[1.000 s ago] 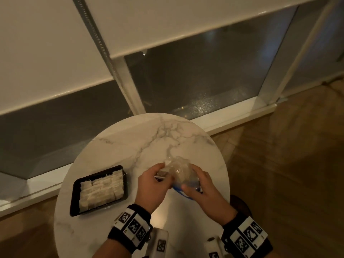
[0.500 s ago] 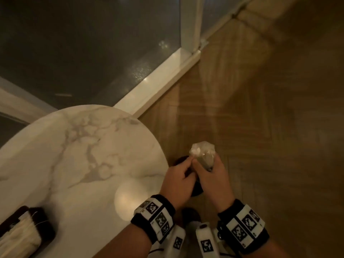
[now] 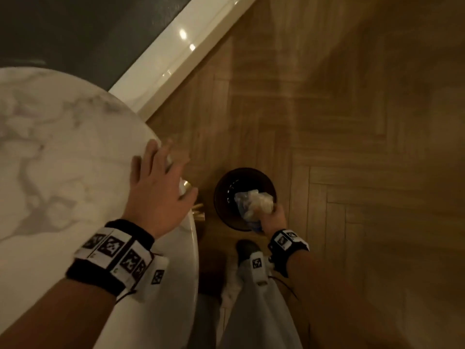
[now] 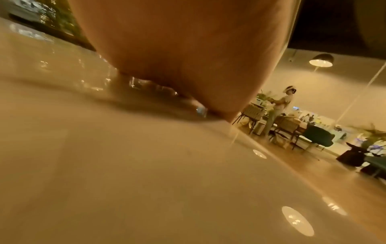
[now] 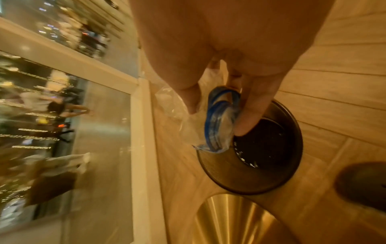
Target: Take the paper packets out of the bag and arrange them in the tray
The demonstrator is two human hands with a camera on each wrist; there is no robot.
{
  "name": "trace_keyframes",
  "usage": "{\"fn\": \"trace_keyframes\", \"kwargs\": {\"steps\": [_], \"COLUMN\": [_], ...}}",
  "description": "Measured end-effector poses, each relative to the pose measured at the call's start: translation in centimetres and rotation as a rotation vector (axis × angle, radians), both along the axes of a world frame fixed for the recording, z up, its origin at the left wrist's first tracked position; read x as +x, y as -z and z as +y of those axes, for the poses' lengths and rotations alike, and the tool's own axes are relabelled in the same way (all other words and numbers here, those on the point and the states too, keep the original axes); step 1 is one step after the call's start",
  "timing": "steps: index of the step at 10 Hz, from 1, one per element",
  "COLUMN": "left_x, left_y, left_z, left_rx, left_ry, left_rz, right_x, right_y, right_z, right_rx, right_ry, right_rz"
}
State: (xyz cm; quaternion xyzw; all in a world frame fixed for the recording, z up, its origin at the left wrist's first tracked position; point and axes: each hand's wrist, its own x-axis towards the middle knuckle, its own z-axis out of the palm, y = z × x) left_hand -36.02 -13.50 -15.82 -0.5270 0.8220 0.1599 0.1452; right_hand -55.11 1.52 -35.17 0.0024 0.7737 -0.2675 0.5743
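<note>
The crumpled clear plastic bag (image 3: 254,202) with a blue zip strip is gripped by my right hand (image 3: 273,217), low down, right over the mouth of a dark round bin (image 3: 226,182) on the floor. In the right wrist view my right hand (image 5: 219,115) pinches the bag (image 5: 217,132) between thumb and fingers above the bin (image 5: 229,181). My left hand (image 3: 161,187) rests flat on the right edge of the round marble table (image 3: 63,147), fingers spread and holding nothing. The left wrist view shows its palm (image 4: 188,57) on the tabletop (image 4: 125,165). The tray and the packets are out of view.
The bin stands on a wooden herringbone floor (image 3: 352,147) just right of the table's gold base (image 5: 234,219). My shoe (image 3: 247,248) is next to the bin. A white window sill (image 3: 176,59) runs behind the table. Far off, a person stands among chairs (image 4: 279,105).
My view swung right and down to the floor. My left hand let go of the bag and came to rest on the table edge. My right hand carried the bag down over the bin.
</note>
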Motion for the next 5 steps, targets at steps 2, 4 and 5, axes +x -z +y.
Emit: {"fn": "trace_keyframes", "kwargs": {"steps": [2, 4, 5], "left_x": [0.5, 0.2, 0.1], "left_y": [1.8, 1.7, 1.3], "left_z": [0.4, 0.1, 0.1], "left_rx": [-0.031, -0.015, 0.015], "left_ry": [0.011, 0.001, -0.028], "left_rz": [0.111, 0.074, 0.063], "right_x": [1.1, 1.8, 2.1], "right_y": [8.8, 12.4, 11.8], "right_z": [-4.8, -6.6, -6.1], "right_rx": [0.192, 0.221, 0.222], "right_ry": [-0.111, -0.133, -0.092], "right_rz": [0.034, -0.006, -0.042]}}
